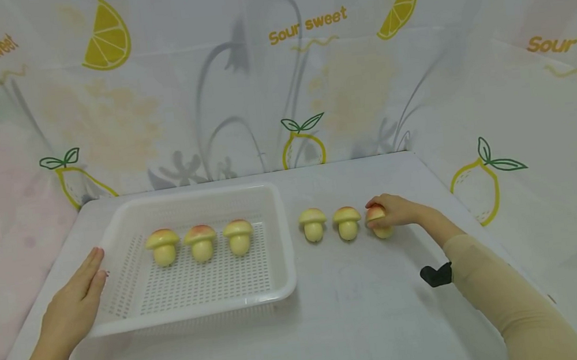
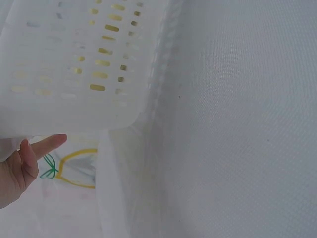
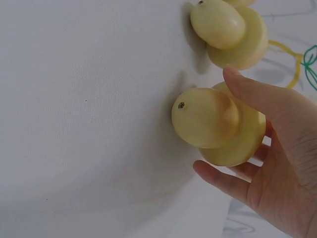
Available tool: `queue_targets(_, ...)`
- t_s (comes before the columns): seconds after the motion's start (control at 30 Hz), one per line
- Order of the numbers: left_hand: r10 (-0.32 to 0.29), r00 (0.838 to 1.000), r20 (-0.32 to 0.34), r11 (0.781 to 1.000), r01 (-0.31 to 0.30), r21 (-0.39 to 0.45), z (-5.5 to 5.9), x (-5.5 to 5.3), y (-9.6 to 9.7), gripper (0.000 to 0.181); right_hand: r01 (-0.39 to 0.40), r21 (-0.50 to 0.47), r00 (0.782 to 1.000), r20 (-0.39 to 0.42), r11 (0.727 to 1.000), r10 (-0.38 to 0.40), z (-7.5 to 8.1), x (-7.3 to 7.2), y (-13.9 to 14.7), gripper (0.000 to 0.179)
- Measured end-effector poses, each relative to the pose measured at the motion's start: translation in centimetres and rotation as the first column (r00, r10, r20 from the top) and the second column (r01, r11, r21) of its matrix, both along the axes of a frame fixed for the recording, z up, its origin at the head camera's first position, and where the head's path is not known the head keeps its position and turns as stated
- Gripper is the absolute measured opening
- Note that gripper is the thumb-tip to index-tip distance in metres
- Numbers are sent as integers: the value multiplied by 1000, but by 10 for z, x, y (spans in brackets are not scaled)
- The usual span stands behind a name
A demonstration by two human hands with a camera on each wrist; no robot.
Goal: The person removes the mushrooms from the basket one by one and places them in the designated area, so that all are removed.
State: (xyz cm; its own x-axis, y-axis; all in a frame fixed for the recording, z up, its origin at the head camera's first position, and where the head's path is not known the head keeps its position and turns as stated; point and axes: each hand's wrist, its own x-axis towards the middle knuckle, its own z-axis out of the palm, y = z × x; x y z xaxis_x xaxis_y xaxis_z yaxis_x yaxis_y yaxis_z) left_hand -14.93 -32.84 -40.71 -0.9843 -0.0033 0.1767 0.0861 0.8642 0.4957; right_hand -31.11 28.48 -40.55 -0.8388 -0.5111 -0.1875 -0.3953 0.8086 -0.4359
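The left hand (image 1: 73,302) lies along the left side of the rectangular white perforated plastic basket (image 1: 287,249), seemingly to steady it; its fingers are extended, touching without gripping. The 3 pale-yellow, mushroom-shaped pieces with pinkish caps (image 1: 202,251) inside, to the right of that hand, stand apart in a row, caps away from the person, an arrangement that probably makes each simple to grasp singly. Just left of the right hand (image 1: 393,210), the near loose yellow mushroom-shaped piece (image 1: 348,229) and the far loose yellow mushroom-shaped piece (image 1: 314,231) line up likewise on the white-covered table (image 1: 360,324). The right hand is partly curled, grasping a smooth yellow mushroom-shaped piece with a rounded stem (image 3: 205,119): thumb on 1 side of the cap, fingers on the other, likely because the wide cap offers better purchase. Whether this piece touches the table cannot be told.
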Motion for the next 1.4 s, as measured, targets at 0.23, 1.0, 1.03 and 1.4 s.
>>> queue_targets(0.23,0,1000,-6,1000,0,-2,-1,-1,-2,51,23,5,1000,2,1000,-23,2,3,0,62)
queue_targets(1.0,-3,1000,-10,1000,3,10,0,-1,-1,51,127,-192,940,-288,973,-180,60,11,-24,14)
queue_targets(1.03,-3,1000,-10,1000,3,10,0,-1,-1,51,127,-196,939,-292,972,-181,62,11,-27,14)
queue_targets(1.4,-22,1000,-16,1000,22,21,-1,0,-2,51,77,-245,939,-307,966,-153,85,20,-63,11)
